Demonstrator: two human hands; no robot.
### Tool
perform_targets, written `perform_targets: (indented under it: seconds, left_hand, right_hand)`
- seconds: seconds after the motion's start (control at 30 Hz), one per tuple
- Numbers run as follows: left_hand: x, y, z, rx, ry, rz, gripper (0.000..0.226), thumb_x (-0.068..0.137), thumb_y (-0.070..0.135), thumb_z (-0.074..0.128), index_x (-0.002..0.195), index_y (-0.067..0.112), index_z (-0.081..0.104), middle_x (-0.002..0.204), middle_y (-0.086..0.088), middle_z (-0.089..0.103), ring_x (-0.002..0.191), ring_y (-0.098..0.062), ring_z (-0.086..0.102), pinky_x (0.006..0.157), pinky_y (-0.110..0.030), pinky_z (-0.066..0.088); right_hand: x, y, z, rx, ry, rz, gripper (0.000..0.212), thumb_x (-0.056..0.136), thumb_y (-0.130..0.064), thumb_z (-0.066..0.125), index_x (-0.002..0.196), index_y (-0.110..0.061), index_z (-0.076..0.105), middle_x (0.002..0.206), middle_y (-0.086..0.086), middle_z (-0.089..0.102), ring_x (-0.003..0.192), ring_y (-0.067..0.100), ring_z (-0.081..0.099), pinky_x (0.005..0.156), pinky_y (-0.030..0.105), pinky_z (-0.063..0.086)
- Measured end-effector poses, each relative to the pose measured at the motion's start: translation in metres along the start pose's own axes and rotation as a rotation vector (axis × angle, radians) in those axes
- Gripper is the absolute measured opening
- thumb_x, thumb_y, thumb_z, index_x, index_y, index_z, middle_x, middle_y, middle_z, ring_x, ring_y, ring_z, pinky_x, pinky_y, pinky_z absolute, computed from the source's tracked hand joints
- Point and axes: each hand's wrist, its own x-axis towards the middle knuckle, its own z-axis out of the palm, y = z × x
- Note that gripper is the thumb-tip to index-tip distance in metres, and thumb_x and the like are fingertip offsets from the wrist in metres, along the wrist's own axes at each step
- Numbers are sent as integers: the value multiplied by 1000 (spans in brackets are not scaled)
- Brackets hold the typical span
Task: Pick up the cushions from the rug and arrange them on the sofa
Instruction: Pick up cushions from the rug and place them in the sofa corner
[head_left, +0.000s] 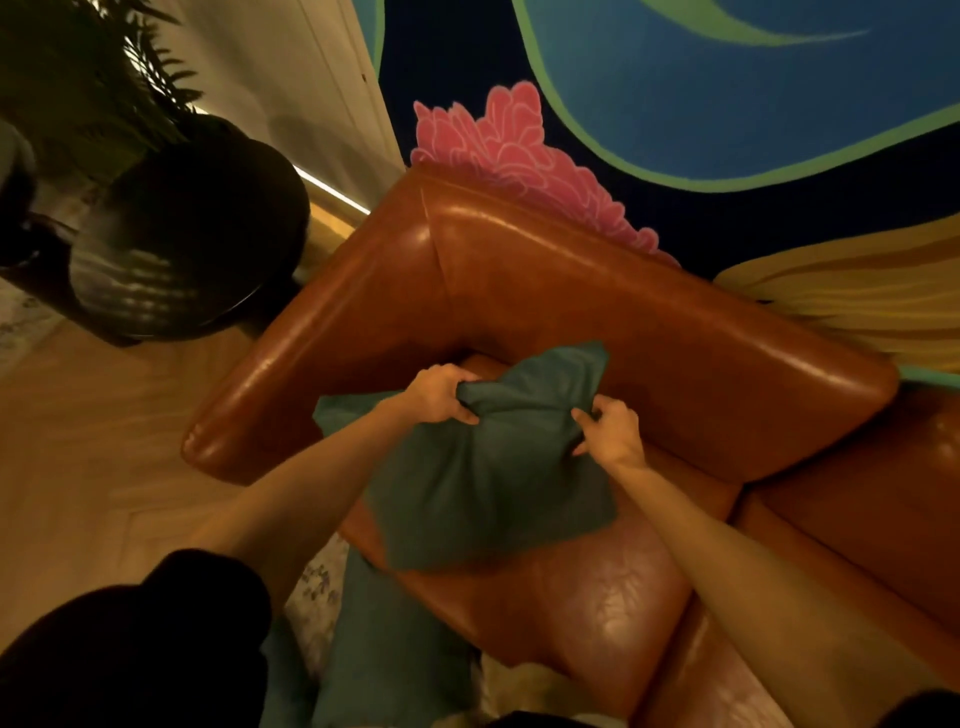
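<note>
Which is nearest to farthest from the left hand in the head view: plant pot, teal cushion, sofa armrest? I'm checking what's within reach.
1. Teal cushion: gripped by the left hand, on the seat.
2. Sofa armrest: just beyond and left of the hand.
3. Plant pot: farthest, on the floor at upper left.

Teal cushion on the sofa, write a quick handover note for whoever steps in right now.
Left hand: gripping the teal cushion at its top edge.
Right hand: pinching the same edge.
The cushion rests on the brown leather sofa seat in the armrest corner, still bunched.
Left: release and straighten it; at least one more teal cushion lies below the seat front, by the rug, and needs lifting onto the sofa.
</note>
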Motion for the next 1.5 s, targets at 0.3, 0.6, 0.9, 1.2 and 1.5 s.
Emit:
perform_targets:
  seconds: [0.3, 0.6, 0.9, 1.2, 1.5]
  left_hand:
    - [-13, -49, 14, 45, 80, -223, 70, 80, 35, 72, 142, 22, 41, 135, -9, 56, 125, -32, 50, 101, -45, 44]
    - [-14, -73, 7, -47, 227, -415, 45, 92, 24, 59, 135, 14, 49, 132, -16, 55, 120, -38, 53, 98, -48, 46]
    - [-43, -116, 13, -499, 562, -545, 38, 89, 0, 56, 126, 8, 61, 129, -10, 60, 121, -24, 55, 106, -33, 42]
    - [-119, -114, 75, -811, 614, -504, 11, 81, 3, 66, 86, 12, 71, 73, -3, 71, 54, 6, 61, 57, -18, 47]
    - [-241, -134, 164, -1182, 685, -644, 19, 79, -11, 59, 83, 5, 68, 56, 9, 68, 45, 1, 57, 51, -14, 47]
  right_hand:
    - [30, -21, 40, 105, -182, 50, 29, 92, -10, 54, 119, -8, 63, 95, 11, 66, 81, 25, 69, 66, 28, 53]
    - [15, -22, 82, 29, -384, 82, 16, 89, -12, 59, 101, -21, 66, 93, 6, 66, 85, 19, 64, 61, 22, 43]
    - [-25, 2, 91, 90, -444, 209, 28, 97, -13, 46, 118, -2, 61, 115, 22, 66, 86, 22, 61, 63, 24, 42]
    - [-75, -11, 129, 129, -535, 187, 20, 96, -12, 50, 80, -19, 58, 76, 4, 65, 45, -3, 59, 58, 22, 43]
    - [-160, -18, 193, 141, -550, 111, 22, 93, -3, 50, 77, -14, 59, 51, -5, 67, 42, 2, 60, 43, 14, 40]
